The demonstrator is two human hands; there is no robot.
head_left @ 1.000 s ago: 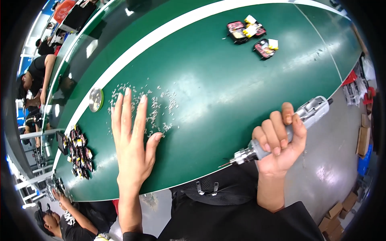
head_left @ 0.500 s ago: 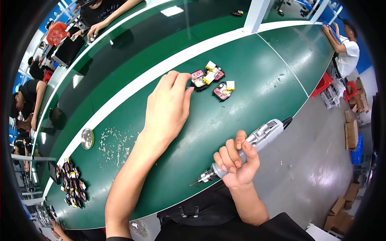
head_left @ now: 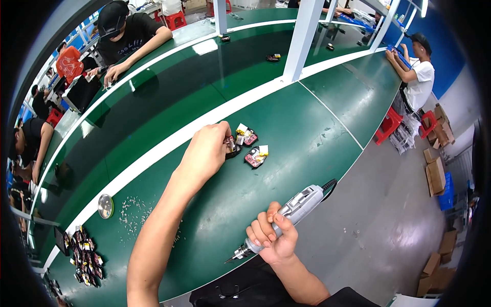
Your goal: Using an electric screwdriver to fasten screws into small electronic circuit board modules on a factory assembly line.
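Note:
My left hand (head_left: 205, 150) reaches over the green table with its fingertips closed on a small black-cased electronic module (head_left: 233, 149), partly hidden by the fingers. Close beside it lie two similar modules: one behind (head_left: 249, 136) and one to the right (head_left: 255, 158). Red circuit boards and white-and-yellow pieces show in them. Near the front edge, my right hand (head_left: 272, 234) is wrapped around a grey electric screwdriver (head_left: 303, 201). Its thin bit points down and left, apart from the modules, and a black cord leaves its rear end.
Tiny loose screws (head_left: 134, 217) lie scattered left of my forearm, near a round dish (head_left: 106, 206). A pile of similar modules (head_left: 87, 258) sits at far left. A white post (head_left: 303, 43) rises beyond the modules. Co-workers sit across the belt and at far right.
My view has tilted up, so the table things appear lower and further left. My left fingers have come over the nearest module and taken hold of it. The screwdriver stays in my right hand.

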